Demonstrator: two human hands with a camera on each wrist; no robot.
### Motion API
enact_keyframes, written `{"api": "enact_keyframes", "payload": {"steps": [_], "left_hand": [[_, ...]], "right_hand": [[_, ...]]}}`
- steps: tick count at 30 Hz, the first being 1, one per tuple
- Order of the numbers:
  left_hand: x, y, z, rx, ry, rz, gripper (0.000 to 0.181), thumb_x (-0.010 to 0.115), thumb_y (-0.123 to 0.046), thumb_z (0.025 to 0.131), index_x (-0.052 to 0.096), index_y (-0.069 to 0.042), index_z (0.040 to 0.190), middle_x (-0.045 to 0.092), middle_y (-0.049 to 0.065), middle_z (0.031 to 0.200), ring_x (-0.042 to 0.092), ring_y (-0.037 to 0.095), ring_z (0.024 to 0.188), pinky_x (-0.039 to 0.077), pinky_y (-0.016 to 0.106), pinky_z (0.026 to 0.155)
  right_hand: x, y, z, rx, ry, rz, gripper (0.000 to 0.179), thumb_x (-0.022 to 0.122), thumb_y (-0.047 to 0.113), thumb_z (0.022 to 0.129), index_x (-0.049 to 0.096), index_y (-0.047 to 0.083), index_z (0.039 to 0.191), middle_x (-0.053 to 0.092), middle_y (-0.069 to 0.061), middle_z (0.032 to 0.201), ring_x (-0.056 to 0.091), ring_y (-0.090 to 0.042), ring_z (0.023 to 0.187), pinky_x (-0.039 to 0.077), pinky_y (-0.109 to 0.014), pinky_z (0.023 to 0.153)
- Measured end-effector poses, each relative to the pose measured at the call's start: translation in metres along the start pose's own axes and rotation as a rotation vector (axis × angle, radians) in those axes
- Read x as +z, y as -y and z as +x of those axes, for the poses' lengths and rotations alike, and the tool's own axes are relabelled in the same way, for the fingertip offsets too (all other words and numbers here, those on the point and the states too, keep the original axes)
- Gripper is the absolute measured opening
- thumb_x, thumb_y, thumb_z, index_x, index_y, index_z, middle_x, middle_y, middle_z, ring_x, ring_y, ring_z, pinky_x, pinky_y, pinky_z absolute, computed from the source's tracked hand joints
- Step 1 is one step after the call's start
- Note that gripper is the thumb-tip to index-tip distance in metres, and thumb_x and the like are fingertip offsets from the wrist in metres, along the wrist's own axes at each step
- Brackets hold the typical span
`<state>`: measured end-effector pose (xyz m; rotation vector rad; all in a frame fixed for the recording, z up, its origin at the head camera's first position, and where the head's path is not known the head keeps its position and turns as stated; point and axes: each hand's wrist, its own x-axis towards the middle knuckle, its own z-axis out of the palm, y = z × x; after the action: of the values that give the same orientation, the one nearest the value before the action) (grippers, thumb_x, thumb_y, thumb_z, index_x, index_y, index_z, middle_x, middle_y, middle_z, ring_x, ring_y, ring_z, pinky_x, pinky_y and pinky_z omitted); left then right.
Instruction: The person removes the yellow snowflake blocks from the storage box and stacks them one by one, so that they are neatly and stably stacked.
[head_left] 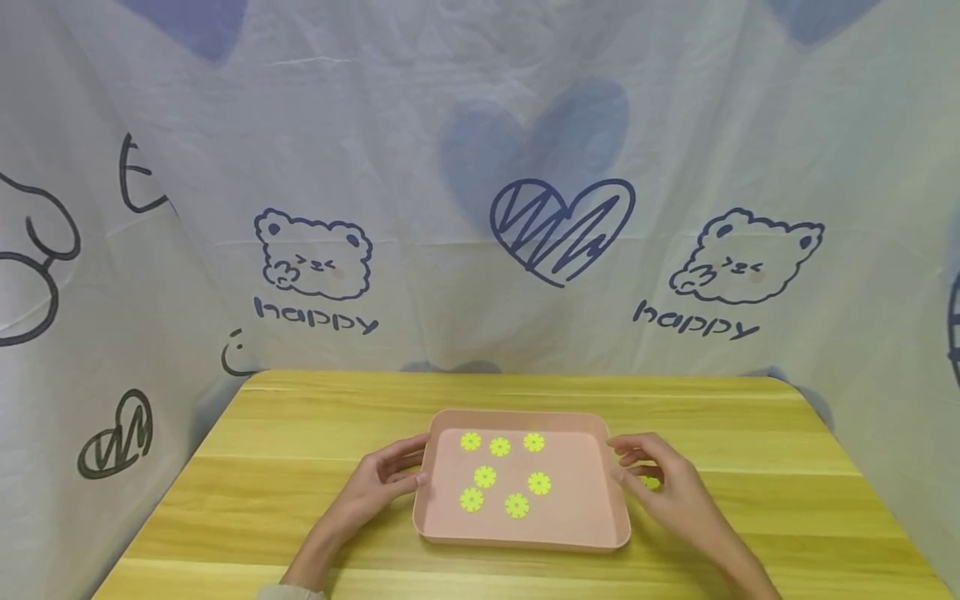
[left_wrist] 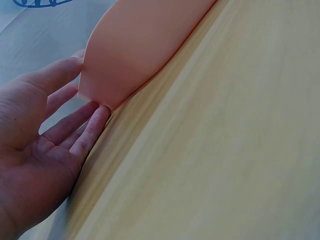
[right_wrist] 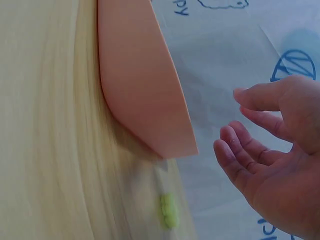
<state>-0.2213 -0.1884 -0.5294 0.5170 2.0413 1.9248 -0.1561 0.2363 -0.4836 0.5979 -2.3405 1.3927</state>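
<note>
A shallow pink tray (head_left: pixel 570 525) lies on the table, with several yellow-green, notched flower-like discs (head_left: pixel 517 505) spread over its bottom. My left hand (head_left: pixel 378 482) holds the tray's left side, thumb at the rim and fingers against the outer wall. The left wrist view shows its lower fingertips (left_wrist: pixel 102 111) at the tray's bottom edge. Close by the right rim is my right hand (head_left: pixel 667 483), its fingers loosely bent around nothing; a gap separates it from the tray in the right wrist view. Another yellow-green disc (right_wrist: pixel 169 211) is outside the tray, partly hidden by the right hand in the head view.
The wooden table (head_left: pixel 322 417) has light and dark grain stripes. Behind it and at both sides hangs a pale cloth (head_left: pixel 420 275) printed with hearts, bear faces and the word "happy". The tray sits near the middle of the table.
</note>
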Motion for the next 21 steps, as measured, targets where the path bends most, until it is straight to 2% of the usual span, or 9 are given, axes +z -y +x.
{"api": "enact_keyframes", "payload": {"steps": [7, 15, 21], "left_hand": [[0.0, 0.001, 0.001, 0.001, -0.003, 0.01, 0.062, 0.071, -0.005, 0.097, 0.044, 0.0, 0.153, 0.045, 0.021, 0.155, 0.044, 0.041, 0.141, 0.051, 0.029, 0.107], [0.0, 0.002, 0.001, -0.004, -0.01, 0.017, 0.062, 0.072, -0.006, 0.097, 0.045, -0.002, 0.153, 0.046, 0.019, 0.155, 0.045, 0.04, 0.141, 0.051, 0.029, 0.107], [-0.001, 0.002, 0.001, -0.009, -0.019, 0.022, 0.062, 0.072, -0.007, 0.096, 0.046, -0.002, 0.152, 0.047, 0.018, 0.155, 0.046, 0.039, 0.14, 0.051, 0.029, 0.107]], "right_hand": [[0.016, 0.004, -0.001, 0.07, 0.017, -0.012, 0.032, 0.076, -0.005, 0.089, 0.068, 0.004, 0.119, 0.066, -0.006, 0.109, 0.066, -0.02, 0.092, 0.063, -0.03, 0.082], [0.039, 0.008, 0.002, -0.019, 0.06, -0.052, 0.033, 0.077, -0.006, 0.088, 0.069, 0.008, 0.116, 0.067, -0.008, 0.108, 0.065, -0.021, 0.088, 0.063, -0.035, 0.079], [0.051, 0.009, 0.008, 0.074, 0.128, -0.078, 0.032, 0.075, -0.006, 0.089, 0.069, 0.008, 0.117, 0.066, -0.006, 0.109, 0.065, -0.022, 0.093, 0.063, -0.034, 0.083]]}}
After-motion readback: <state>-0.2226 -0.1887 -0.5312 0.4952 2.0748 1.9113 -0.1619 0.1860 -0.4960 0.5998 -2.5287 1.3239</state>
